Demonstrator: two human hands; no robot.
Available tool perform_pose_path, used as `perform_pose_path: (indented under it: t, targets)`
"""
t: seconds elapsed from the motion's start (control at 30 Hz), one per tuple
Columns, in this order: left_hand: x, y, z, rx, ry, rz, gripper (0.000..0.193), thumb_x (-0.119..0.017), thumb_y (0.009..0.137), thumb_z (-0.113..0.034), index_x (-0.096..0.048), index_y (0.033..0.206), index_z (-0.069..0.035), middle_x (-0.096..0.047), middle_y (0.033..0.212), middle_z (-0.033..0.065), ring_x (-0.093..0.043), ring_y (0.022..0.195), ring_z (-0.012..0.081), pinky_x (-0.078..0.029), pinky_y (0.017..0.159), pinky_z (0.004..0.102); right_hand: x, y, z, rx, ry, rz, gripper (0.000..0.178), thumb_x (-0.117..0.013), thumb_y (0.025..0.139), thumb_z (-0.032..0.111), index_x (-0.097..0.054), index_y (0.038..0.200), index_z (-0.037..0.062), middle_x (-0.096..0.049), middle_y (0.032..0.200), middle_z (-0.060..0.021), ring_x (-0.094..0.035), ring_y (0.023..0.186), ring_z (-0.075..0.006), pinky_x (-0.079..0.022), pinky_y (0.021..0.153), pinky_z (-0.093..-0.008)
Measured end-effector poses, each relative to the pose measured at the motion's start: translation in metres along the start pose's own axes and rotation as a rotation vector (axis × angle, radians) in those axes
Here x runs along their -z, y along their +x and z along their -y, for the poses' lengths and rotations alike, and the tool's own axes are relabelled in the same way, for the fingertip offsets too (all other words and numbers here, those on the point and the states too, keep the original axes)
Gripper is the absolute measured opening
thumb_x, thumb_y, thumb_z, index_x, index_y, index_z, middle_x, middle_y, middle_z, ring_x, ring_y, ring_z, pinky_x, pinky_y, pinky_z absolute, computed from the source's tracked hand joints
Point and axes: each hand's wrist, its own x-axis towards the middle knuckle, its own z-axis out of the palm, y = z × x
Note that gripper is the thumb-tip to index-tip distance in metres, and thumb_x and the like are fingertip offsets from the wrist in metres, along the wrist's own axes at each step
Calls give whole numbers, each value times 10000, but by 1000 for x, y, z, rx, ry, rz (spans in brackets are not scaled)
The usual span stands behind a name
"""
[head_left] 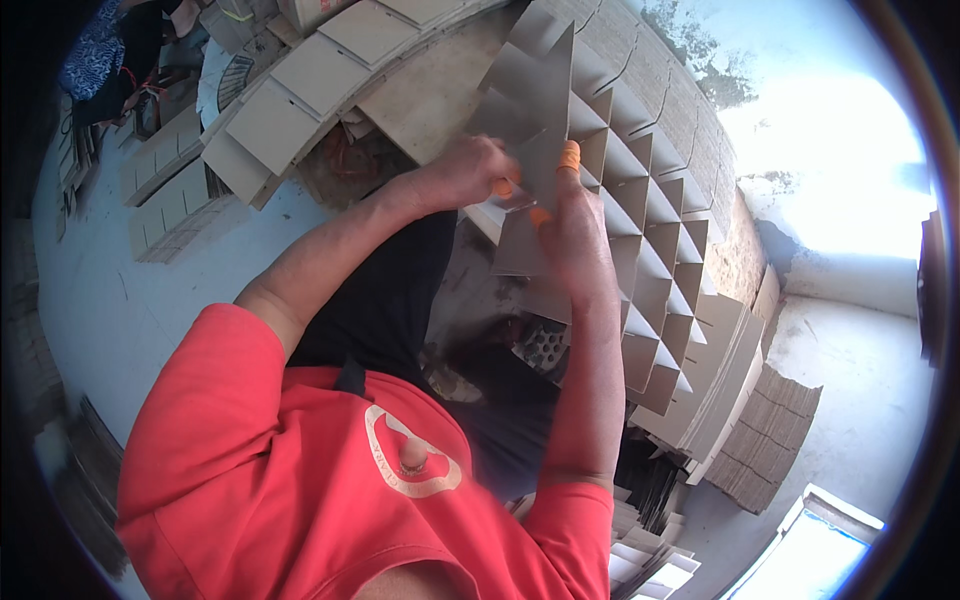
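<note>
A cardboard divider grid (640, 215), made of brown strips slotted across each other, stands at a slant in front of me to the right. At its near left side, my right hand (575, 215) is closed on an upright cardboard strip (556, 140), with orange wraps on its fingers. My left hand (465, 178) is curled closed at the left edge of the cardboard, also with an orange wrap on a finger. The fingers of the left hand are slightly blurred, and their exact grip is partly hidden.
Slotted cardboard sheets (315, 75) lie in a long row at the upper left, with more pieces (180, 215) on the floor. Stacked strips (680, 85) rise behind the grid. Bundled cardboard (765, 437) leans at the right. A perforated object (541, 345) sits below the grid.
</note>
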Motion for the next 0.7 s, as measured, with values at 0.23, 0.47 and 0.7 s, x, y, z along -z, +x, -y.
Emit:
perform_pose_path:
  t: [0.23,0.47,0.7]
  targets:
    - [-2,-1,-3,2,-42,8,93,-692,698,-33,-624,761,-35,-619,697,85,-569,703,267,-474,650,378,-20,-11,11,-177,-60,-76,742,-533,815,-45,-139,1444,-62,-648,859,-240,-649,772,-373,-513,683,-426]
    - [13,8,-7,50,-113,187,136,-725,698,-76,-677,817,-30,-633,732,89,-573,731,253,-474,681,366,-43,-11,3,-182,-57,-77,798,-507,844,-25,-26,1478,35,-648,865,-242,-641,756,-385,-503,655,-449]
    - [39,87,56,-127,274,-221,102,-677,730,-68,-689,830,-51,-638,758,87,-571,841,254,-477,728,370,-44,-19,-2,-174,-4,-77,758,-530,848,-18,-95,1467,23,-622,821,-257,-628,736,-401,-477,621,-456]
